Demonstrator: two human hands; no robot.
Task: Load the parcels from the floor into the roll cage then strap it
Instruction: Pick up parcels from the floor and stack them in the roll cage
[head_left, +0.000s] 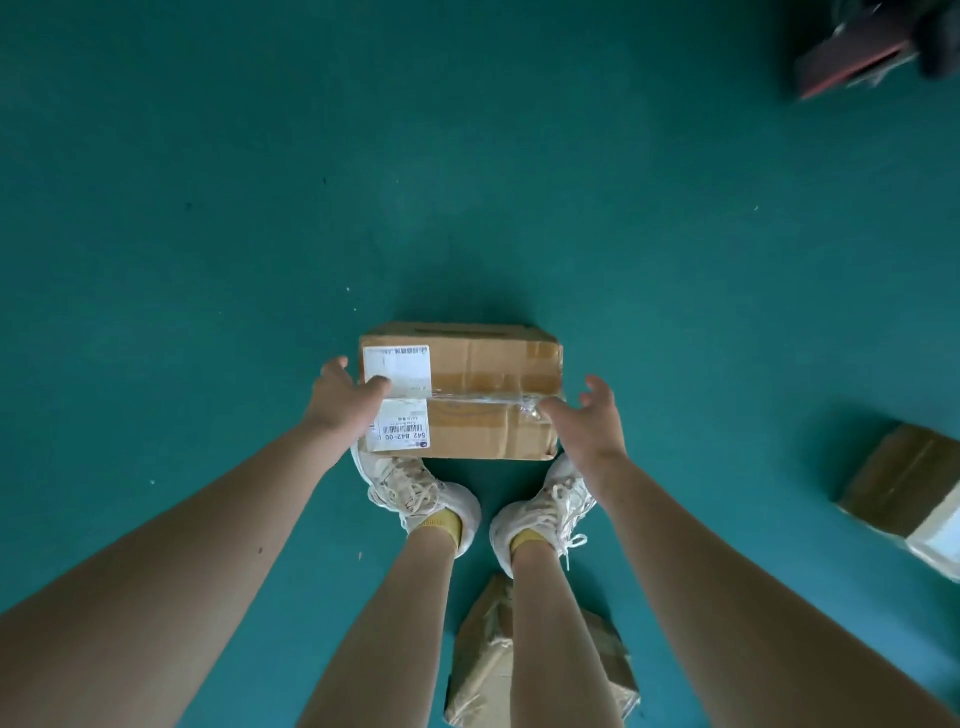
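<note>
From my remote seat I am looking straight down at the teal floor (467, 182), where a brown rectangular cardboard box (483, 410) with a white shipping label (397, 366) lies just ahead of the white laced shoes (415, 488). What the lift turns on is that the box's long axis runs left to right across me, so each short end faces one grip. The left grip (340, 400) is spread apart at the left end, thumb laid on the label and fingers past the edge. The right grip (592, 421) is also spread apart, thumb at the taped seam by the right end and fingers hanging clear beside it. The left looks the closer of the two, and neither is clamped yet. A second brown cardboard parcel (898, 483) lies well apart to my right, and a tape-wrapped brown parcel (483, 660) sits behind my heels. The blurred dark and red shape (852, 57) far ahead on the right may be the cage's wheel, though I cannot tell.
</note>
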